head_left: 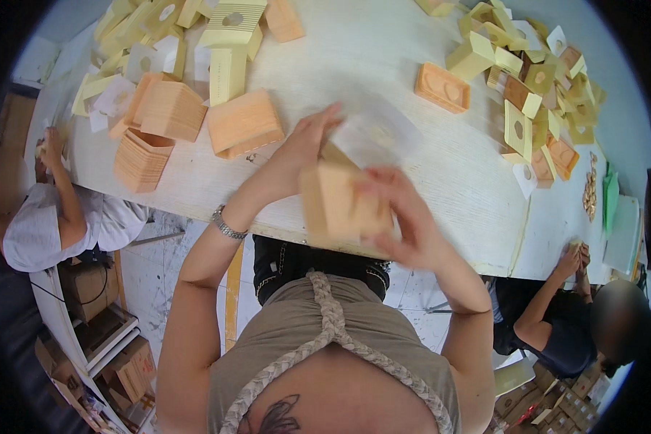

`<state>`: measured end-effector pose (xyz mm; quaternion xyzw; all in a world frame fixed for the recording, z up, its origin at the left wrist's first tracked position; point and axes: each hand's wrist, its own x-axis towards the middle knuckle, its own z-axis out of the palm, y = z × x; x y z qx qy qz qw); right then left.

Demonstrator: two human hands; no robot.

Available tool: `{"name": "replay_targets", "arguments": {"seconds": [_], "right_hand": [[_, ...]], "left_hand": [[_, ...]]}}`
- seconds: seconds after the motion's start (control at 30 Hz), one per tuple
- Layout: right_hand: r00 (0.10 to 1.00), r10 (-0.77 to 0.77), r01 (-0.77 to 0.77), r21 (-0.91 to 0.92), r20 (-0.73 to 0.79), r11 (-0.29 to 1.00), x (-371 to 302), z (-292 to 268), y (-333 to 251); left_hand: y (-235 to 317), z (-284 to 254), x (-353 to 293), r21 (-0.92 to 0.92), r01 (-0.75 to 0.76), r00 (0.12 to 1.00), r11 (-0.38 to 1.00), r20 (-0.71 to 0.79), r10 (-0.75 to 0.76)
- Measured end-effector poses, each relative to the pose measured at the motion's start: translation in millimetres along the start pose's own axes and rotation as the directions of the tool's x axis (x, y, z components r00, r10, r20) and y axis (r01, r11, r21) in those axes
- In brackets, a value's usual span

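Observation:
A small pale wood-grain box (333, 206), blurred by motion, is above the table's near edge. My right hand (405, 213) is closed on its right side, thumb low and fingers across the face. Beyond the box, a whitish translucent piece (387, 134) with a round yellowish spot is smeared by motion. Up against that piece's left edge is my left hand (311, 141), fingers bent and seeming to pinch it. The left thumb is hidden, and whether this hand also touches the box cannot be made out.
Wood-grain boxes (246, 123) stand left of my left hand, below a heap of pale yellow cartons (141, 36). Another box (443, 87) lies near a pile of cartons and boxes (542, 94) on the right. Co-workers sit at both ends of the table (470, 202).

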<state>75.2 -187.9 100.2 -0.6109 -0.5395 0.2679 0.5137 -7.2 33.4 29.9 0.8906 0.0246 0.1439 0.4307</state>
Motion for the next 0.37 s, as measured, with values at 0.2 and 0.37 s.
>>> {"name": "replay_targets", "arguments": {"seconds": [0.2,0.37], "right_hand": [[0.909,0.413,-0.367,0.355,-0.06,0.86,15.5,-34.1,27.7],[0.953,0.223,-0.286,0.365,0.206,0.886,17.7,-31.6,33.2]], "left_hand": [[-11.2,18.2,9.9,0.062,-0.093,0.996,0.994,0.01,0.092],[-39.7,10.2,28.6,-0.293,0.075,0.86,0.953,0.503,0.087]]}}
